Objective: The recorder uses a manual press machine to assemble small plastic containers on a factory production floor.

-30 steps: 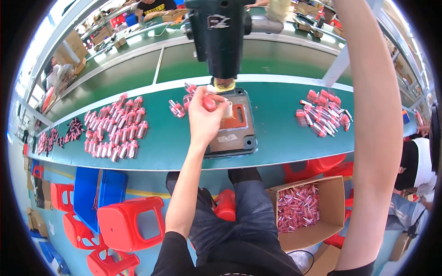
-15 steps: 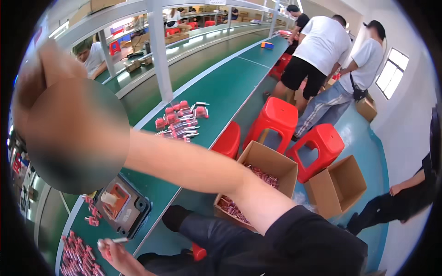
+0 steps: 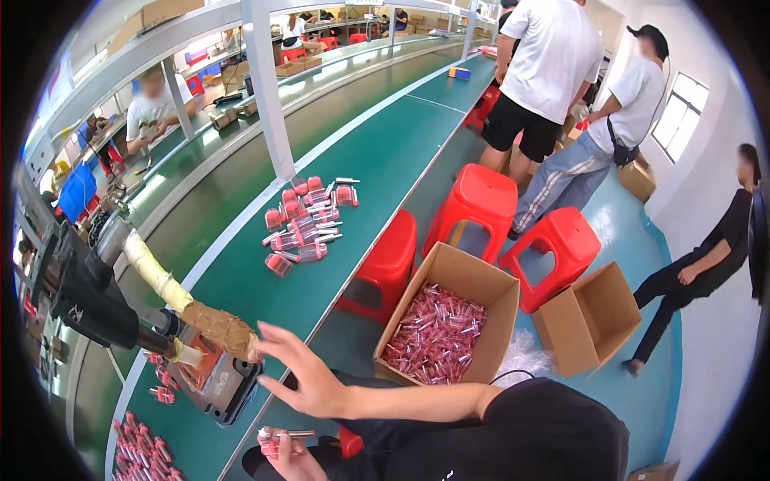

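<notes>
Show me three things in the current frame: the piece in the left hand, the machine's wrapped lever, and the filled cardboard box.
Pink-and-silver piece (image 3: 297,434): head view, on its silver rod.
Wrapped lever (image 3: 218,327): head view, on its brown-covered grip.
Filled cardboard box (image 3: 472,276): head view, on its bare inner wall.

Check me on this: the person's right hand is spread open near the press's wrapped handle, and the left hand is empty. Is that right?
Not quite: the left hand isn't empty. The head view shows it holding a pink-and-silver piece. The rest stands: the right hand is spread open near the wrapped handle of the press.
</notes>
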The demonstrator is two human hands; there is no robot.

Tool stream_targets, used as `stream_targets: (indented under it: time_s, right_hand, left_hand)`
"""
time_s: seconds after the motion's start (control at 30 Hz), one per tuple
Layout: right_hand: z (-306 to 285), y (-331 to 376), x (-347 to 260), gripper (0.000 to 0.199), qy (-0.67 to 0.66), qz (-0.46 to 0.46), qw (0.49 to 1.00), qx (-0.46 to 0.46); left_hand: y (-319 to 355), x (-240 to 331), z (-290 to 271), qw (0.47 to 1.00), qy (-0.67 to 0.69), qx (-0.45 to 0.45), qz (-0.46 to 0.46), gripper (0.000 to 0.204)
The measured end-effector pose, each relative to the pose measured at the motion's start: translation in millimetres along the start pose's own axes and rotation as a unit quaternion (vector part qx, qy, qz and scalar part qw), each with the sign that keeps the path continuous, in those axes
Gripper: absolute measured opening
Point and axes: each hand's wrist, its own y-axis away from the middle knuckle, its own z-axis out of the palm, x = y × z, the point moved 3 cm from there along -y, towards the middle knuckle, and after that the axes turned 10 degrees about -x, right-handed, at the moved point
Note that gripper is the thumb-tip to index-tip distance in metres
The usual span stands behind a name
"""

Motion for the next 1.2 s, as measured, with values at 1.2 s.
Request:
stream_targets:
  time_s: [1.2]
  right_hand:
    - [-135,-19,129,0.044,-0.024,0.223,0.973,0.048]
  left_hand:
    - [-18,-33,-180,0.892,-0.446,0.058,-0.046,0.031]
